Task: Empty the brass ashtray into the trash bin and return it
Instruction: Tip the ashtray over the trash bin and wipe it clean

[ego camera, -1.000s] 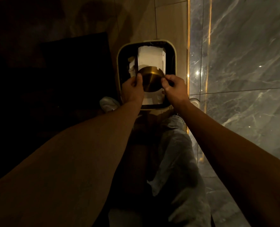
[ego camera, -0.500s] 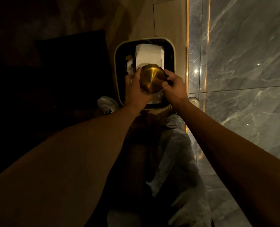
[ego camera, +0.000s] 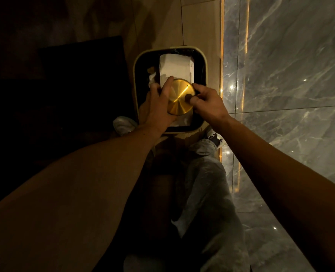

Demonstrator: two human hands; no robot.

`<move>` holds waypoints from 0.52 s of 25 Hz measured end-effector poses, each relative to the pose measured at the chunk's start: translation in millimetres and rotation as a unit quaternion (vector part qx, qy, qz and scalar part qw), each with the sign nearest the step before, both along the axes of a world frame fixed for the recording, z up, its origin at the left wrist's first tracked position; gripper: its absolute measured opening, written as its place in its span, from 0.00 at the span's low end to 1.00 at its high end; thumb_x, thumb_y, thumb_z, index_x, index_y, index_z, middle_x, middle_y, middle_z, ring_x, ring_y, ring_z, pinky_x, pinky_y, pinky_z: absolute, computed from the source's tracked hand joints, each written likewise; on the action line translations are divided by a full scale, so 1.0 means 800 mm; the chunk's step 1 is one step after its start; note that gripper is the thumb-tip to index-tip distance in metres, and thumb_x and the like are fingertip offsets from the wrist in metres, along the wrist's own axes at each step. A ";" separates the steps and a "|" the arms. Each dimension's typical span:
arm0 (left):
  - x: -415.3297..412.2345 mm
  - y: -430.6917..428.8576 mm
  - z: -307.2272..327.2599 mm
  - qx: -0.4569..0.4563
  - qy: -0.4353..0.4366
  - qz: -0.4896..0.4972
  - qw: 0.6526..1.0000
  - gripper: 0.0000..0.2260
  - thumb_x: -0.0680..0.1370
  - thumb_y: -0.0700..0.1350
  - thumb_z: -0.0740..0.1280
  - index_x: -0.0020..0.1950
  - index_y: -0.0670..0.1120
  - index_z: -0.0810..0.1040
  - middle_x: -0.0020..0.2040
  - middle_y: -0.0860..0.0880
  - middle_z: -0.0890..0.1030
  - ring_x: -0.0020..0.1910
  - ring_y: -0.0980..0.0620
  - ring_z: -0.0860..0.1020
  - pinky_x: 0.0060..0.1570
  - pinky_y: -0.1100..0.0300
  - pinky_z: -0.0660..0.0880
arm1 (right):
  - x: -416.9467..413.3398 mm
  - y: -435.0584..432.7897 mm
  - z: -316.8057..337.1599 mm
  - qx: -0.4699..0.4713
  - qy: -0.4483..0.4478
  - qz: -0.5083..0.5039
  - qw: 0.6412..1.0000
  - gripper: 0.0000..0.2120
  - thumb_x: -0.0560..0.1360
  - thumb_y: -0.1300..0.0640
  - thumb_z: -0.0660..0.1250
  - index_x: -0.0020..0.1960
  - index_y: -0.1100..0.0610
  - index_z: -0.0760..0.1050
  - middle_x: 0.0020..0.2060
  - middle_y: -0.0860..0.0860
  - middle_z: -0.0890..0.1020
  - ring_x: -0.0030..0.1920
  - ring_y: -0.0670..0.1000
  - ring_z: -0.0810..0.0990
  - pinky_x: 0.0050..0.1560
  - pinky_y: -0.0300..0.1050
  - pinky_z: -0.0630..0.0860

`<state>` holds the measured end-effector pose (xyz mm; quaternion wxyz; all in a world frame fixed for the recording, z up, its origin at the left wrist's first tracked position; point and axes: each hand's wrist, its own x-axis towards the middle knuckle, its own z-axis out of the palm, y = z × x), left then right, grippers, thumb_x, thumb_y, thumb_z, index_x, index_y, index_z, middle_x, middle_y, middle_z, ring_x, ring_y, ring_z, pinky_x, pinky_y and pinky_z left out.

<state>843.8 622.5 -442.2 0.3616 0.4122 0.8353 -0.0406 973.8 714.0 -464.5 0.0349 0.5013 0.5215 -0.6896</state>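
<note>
brass round ashtray [ego camera: 179, 99] inverted over cream-rimmed trash bin [ego camera: 136, 75]; my left hand [ego camera: 158, 107] and right hand [ego camera: 206, 103] clamp its rim. looks rigid, slick; i'd hold the edges.

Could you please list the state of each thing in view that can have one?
Brass ashtray: turned base-up over the bin, held from both sides.
Trash bin: open, white box and scraps inside.
Left hand: grip shut on the ashtray's left edge.
Right hand: grip shut on its right edge.
</note>
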 end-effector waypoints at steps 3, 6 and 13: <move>0.004 0.004 -0.003 0.018 -0.005 -0.012 1.000 0.48 0.65 0.53 0.79 0.78 0.47 0.55 0.75 0.43 0.60 0.73 0.42 0.64 0.62 0.47 0.74 | 0.002 -0.001 -0.002 0.017 0.005 0.019 1.000 0.16 0.78 0.59 0.64 0.65 0.56 0.75 0.43 0.50 0.82 0.46 0.50 0.81 0.46 0.39 0.75; 0.004 0.009 -0.004 0.028 -0.056 0.018 0.998 0.49 0.66 0.50 0.79 0.78 0.43 0.54 0.77 0.44 0.58 0.75 0.44 0.62 0.66 0.49 0.69 | 0.005 -0.002 -0.005 0.074 -0.006 0.069 0.995 0.14 0.78 0.54 0.64 0.63 0.52 0.75 0.50 0.54 0.81 0.52 0.54 0.81 0.55 0.49 0.79; -0.006 0.006 0.003 0.014 -0.070 0.006 0.997 0.49 0.64 0.49 0.80 0.78 0.45 0.56 0.76 0.44 0.61 0.73 0.43 0.64 0.66 0.46 0.70 | 0.022 -0.003 0.003 0.329 -0.021 0.270 0.905 0.22 0.82 0.52 0.57 0.73 0.61 0.64 0.67 0.61 0.71 0.66 0.60 0.72 0.64 0.52 0.74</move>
